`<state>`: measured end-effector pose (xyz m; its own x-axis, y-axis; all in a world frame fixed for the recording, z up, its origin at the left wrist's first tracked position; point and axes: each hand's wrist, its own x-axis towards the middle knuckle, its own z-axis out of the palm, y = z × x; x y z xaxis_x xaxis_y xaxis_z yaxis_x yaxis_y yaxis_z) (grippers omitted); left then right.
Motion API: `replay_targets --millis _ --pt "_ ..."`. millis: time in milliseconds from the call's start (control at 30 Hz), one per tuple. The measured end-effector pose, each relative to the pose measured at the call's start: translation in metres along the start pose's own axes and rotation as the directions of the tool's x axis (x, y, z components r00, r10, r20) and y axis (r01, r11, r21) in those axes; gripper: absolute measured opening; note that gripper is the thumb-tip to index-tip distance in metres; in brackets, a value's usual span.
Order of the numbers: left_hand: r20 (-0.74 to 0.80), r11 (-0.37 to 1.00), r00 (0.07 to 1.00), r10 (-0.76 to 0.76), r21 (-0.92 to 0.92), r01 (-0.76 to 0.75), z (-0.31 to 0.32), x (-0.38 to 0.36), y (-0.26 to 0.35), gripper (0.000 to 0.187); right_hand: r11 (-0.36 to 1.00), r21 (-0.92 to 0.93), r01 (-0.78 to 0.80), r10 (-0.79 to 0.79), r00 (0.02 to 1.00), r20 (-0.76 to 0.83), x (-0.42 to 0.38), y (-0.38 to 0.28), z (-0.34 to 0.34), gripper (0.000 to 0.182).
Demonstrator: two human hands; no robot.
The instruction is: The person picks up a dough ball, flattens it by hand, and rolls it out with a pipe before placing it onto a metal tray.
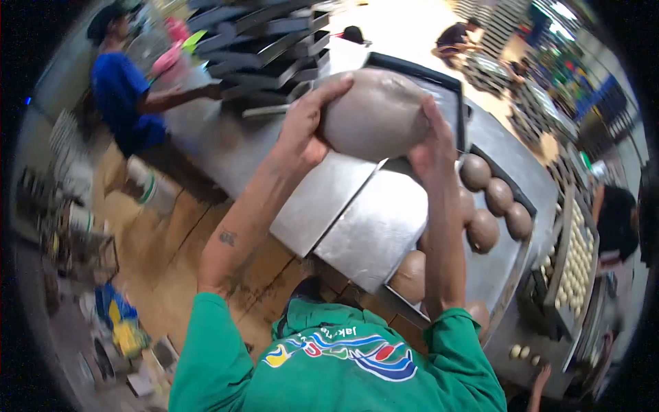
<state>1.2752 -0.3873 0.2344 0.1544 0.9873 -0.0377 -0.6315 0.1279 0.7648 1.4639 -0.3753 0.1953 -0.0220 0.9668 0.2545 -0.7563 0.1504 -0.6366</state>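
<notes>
A large, smooth, brown ball of dough (374, 117) is held up in front of me between both hands. My left hand (310, 127) grips its left side, thumb on top and fingers under it. My right hand (435, 141) is wrapped round the right side, with its fingers partly hidden. Below the dough lie flat metal sheets (371, 226). Right of my right forearm, several smaller brown dough balls (483, 231) rest on a tray (506, 264). One more brown dough ball (410, 277) sits left of that forearm.
A dark-rimmed tray (458, 103) lies behind the dough. Stacked dark pans (257, 55) stand at the back left, beside a co-worker in a blue shirt (123, 89). At right, a tray (549, 299) holds many small pale dough balls. Another person's hand (542, 378) shows at lower right.
</notes>
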Motion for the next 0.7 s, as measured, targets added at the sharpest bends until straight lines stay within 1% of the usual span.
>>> replay_targets --millis 33,67,100,133,167,200,233,267,300,333,367,400,433,467,500,533,567,600,667,700 --pt "-0.078 0.997 0.995 0.057 0.049 -0.053 -0.018 0.002 0.01 0.028 0.907 0.29 -0.304 0.324 0.946 -0.021 0.001 0.019 0.014 0.045" --pt "-0.14 0.989 0.982 0.123 0.103 -0.109 -0.034 0.006 0.019 0.027 0.895 0.292 -0.337 0.35 0.937 0.008 0.013 0.042 0.014 0.045" --pt "-0.162 0.986 0.976 0.149 0.104 -0.133 -0.056 0.014 0.029 0.027 0.92 0.063 -0.387 0.388 0.922 0.006 0.034 0.072 0.006 0.047" --pt "-0.178 0.967 0.971 0.162 0.224 -0.12 -0.089 0.019 0.034 0.027 0.893 -0.164 -0.419 0.423 0.906 -0.014 0.05 0.096 0.005 0.049" --pt "-0.19 0.936 0.968 0.165 0.339 -0.093 -0.123 0.023 0.033 0.028 0.835 -0.354 -0.42 0.427 0.902 -0.063 0.063 0.109 0.008 0.051" --pt "-0.244 0.962 0.964 0.1 0.272 -0.031 -0.158 0.029 0.025 0.031 0.829 -0.353 -0.434 0.442 0.895 -0.062 0.075 0.129 0.007 0.051" --pt "-0.284 0.98 0.958 0.037 0.197 0.021 -0.194 0.04 0.014 0.034 0.77 -0.444 -0.459 0.504 0.864 -0.02 0.09 0.155 0.0 0.05" --pt "-0.314 0.98 0.949 0.033 0.198 0.031 -0.228 0.047 0.002 0.037 0.705 -0.533 -0.468 0.561 0.827 0.015 0.103 0.181 -0.008 0.049" --pt "-0.342 0.979 0.939 0.026 0.198 0.045 -0.264 0.052 -0.014 0.04 0.678 -0.493 -0.545 0.643 0.765 0.039 0.111 0.207 -0.018 0.046" --pt "-0.482 0.916 0.876 0.004 0.354 0.191 -0.306 0.06 -0.029 0.047 0.657 -0.438 -0.614 0.685 0.729 0.005 0.123 0.257 -0.064 0.044" --pt "-0.722 0.551 0.604 0.338 0.672 0.495 -0.306 0.053 -0.033 0.055 0.459 -0.743 -0.487 0.579 0.798 -0.166 0.125 0.278 -0.097 0.041" --pt "-0.726 0.561 0.604 0.329 0.665 0.493 -0.335 0.051 -0.038 0.055 0.115 -0.901 -0.419 0.448 0.831 -0.329 0.126 0.298 -0.129 0.039" --pt "-0.659 0.554 0.63 0.411 0.729 0.401 -0.38 0.053 -0.045 0.056 0.022 -0.992 -0.125 0.172 0.978 -0.12 0.115 0.318 -0.158 0.041" --pt "-0.583 0.535 0.644 0.495 0.789 0.303 -0.412 0.064 -0.045 0.058 0.007 -0.999 -0.043 0.207 0.977 -0.04 0.105 0.314 -0.143 0.048" --pt "-0.419 0.48 0.742 0.523 0.864 0.149 -0.416 0.08 -0.054 0.056 0.04 -0.987 0.157 0.076 0.984 0.16 0.085 0.324 -0.132 0.05" --pt "-0.246 0.429 0.81 0.532 0.903 -0.007 -0.409 0.091 -0.073 0.054 -0.093 -0.964 0.248 0.24 0.945 0.22 0.077 0.328 -0.112 0.054" --pt "-0.076 0.238 0.859 0.506 0.97 -0.054 -0.393 0.099 -0.084 0.055 -0.063 -0.927 0.371 0.368 0.872 0.324 0.075 0.336 -0.097 0.06" --pt "0.094 0.04 0.89 0.446 0.991 -0.125 -0.377 0.108 -0.088 0.056 -0.053 -0.88 0.472 0.455 0.796 0.4 0.079 0.341 -0.071 0.061" --pt "0.106 -0.107 0.926 0.362 0.992 -0.072 -0.364 0.109 -0.108 0.062 -0.187 -0.717 0.672 0.607 0.653 0.453 0.092 0.367 -0.061 0.064" --pt "0.09 -0.092 0.931 0.354 0.994 -0.061 -0.364 0.095 -0.111 0.062 -0.183 -0.722 0.668 0.622 0.647 0.441 0.084 0.369 -0.066 0.064"
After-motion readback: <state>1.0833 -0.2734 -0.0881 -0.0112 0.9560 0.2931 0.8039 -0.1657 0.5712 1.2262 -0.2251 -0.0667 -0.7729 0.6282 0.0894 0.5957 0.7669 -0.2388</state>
